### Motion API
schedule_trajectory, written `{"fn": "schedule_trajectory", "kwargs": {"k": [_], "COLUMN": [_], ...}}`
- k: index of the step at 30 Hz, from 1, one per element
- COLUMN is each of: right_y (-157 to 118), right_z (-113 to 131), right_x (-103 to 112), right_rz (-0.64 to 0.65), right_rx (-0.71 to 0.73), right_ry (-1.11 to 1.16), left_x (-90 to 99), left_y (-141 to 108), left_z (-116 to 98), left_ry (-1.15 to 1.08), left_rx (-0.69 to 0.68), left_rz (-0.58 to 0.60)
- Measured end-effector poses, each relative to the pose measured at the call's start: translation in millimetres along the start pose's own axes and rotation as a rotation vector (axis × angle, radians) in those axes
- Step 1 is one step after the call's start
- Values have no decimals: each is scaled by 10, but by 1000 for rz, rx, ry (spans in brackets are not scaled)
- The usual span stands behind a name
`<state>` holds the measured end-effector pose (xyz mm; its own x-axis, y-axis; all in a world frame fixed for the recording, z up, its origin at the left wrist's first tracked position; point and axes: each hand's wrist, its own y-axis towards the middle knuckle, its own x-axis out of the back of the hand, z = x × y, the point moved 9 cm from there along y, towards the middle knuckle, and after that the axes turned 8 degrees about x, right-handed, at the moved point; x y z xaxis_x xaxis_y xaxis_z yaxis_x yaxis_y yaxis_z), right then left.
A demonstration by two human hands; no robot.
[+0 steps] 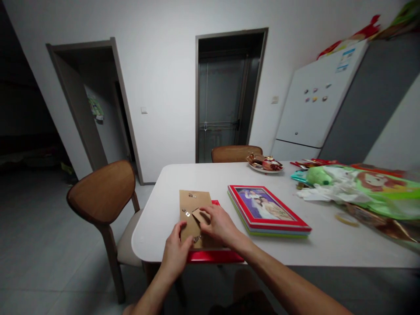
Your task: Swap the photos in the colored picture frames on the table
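A brown picture-frame backing board (194, 199) with small metal fittings lies over a red picture frame (215, 257) at the table's near edge. The red shows below it and at its upper right. My left hand (176, 251) grips the board at its lower left, thumb near a metal fitting (197, 239). With its fingers closed, my right hand (219, 225) holds a small brown stand flap (201, 216) tilted up from the board. To the right sits a stack of picture frames, the top one a red picture frame (265, 205) with a photo of people.
The white table (197, 175) has a plate (267, 169) of wrapped items at the back. Green packaging (387, 188) and white crumpled paper (341, 186) cover its right side. One wooden chair (105, 192) stands left, another wooden chair (236, 153) behind. A fridge (315, 113) is back right.
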<state>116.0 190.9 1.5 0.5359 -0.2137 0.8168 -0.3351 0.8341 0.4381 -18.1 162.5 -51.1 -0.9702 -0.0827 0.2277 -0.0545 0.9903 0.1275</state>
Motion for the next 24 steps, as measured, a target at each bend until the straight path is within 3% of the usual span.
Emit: {"fn": "schedule_trajectory", "kwargs": {"k": [3, 5, 9, 12, 16, 20, 24], "right_y": [32, 13, -148, -308, -398, -362, -333], "right_z": [165, 130, -324, -649, -800, -853, -931], "right_x": [55, 91, 76, -17, -100, -121, -83], "right_rz": [-24, -35, 22, 102, 126, 124, 64], "right_rx": [51, 50, -103, -202, -258, -307, -368], "right_ry": [99, 113, -80, -224, -290, -261, -92], "left_x": [199, 428, 953, 1196, 1336, 1397, 1176], "left_y": [142, 192, 198, 199, 259, 275, 199], "left_z": [141, 231, 459, 611, 681, 552, 339], "left_ry": [-176, -192, -183, -132, 17, 210, 314], "left_rx": [123, 171, 273, 318, 301, 210, 97], "left_rz": [-45, -82, -158, -182, -210, -295, -319]}}
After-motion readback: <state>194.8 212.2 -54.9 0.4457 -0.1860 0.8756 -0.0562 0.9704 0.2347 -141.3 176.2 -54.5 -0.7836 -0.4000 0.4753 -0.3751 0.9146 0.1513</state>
